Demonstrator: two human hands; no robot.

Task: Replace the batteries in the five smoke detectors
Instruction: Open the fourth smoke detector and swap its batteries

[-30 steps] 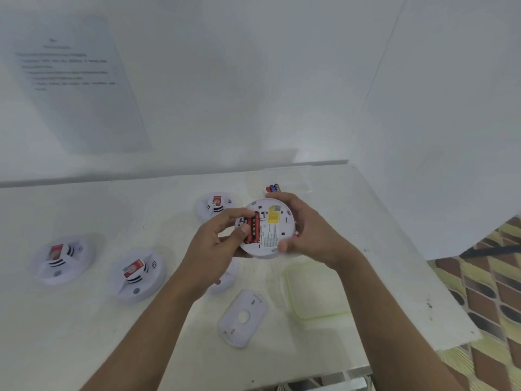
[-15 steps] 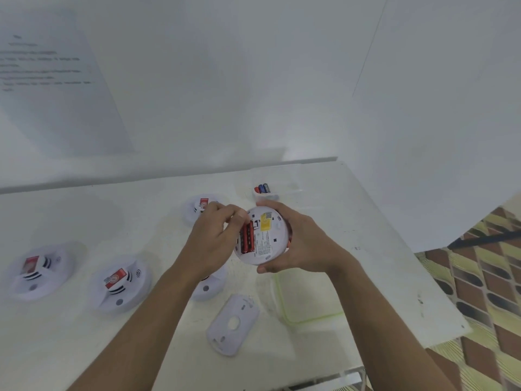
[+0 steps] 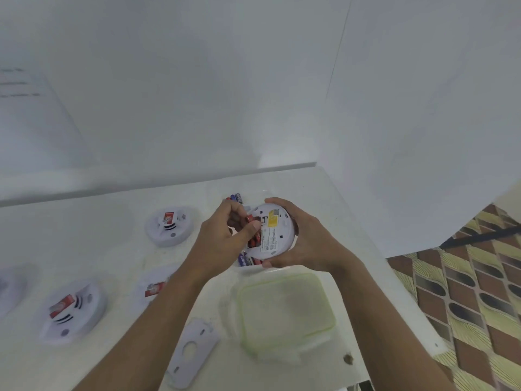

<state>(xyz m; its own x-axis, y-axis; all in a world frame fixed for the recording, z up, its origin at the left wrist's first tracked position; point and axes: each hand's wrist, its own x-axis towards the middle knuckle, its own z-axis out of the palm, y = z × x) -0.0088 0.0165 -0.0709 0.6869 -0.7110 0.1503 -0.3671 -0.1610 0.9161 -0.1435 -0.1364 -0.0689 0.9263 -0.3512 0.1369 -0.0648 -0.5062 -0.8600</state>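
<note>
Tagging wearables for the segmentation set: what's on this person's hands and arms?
Nothing worn. Left hand and right hand are bare: no gloves, no rings visible. Forearms are bare down to the frame edge, with no sleeves, watch or wristbands in view.

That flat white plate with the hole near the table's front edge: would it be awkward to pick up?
Probably light and stiff: the plate looks like thin moulded plastic. It lies flat on the table, so you would likely have to hook an edge. Being flat, it should not roll.
</note>
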